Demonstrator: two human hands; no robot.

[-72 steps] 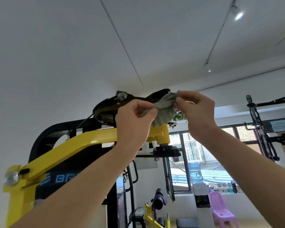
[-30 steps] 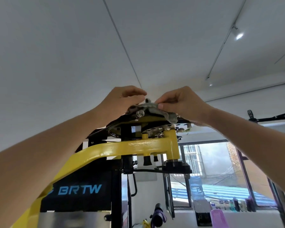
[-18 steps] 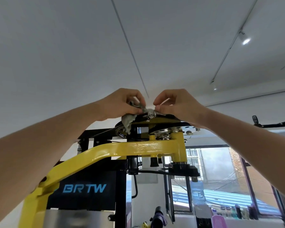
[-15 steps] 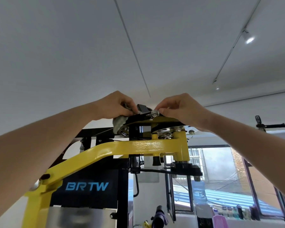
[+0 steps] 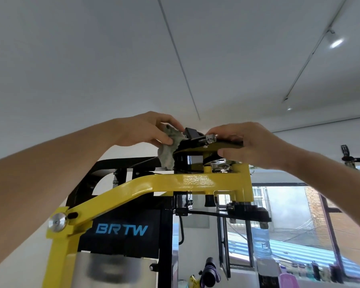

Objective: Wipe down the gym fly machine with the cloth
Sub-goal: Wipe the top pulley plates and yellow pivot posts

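Note:
The fly machine (image 5: 175,181) rises in front of me, with a yellow arm, a black frame and a blue BRTW logo. At its top sits a yellow and black pulley plate (image 5: 197,147) with a silver bolt. My left hand (image 5: 146,129) grips a crumpled grey-green cloth (image 5: 170,148) and holds it against the plate's left end. The cloth hangs down over the edge. My right hand (image 5: 243,144) clasps the plate's right side, fingers on top and thumb underneath.
A white ceiling with track lights (image 5: 335,41) is close overhead. A window (image 5: 289,221) is at the right, with a water dispenser (image 5: 262,252) and a pink chair (image 5: 287,280) below it. Another black machine (image 5: 349,159) shows at the far right.
The cloth, first held by both hands, has passed to my left hand alone and slid to the plate's left end. My right hand has let it go and taken hold of the plate.

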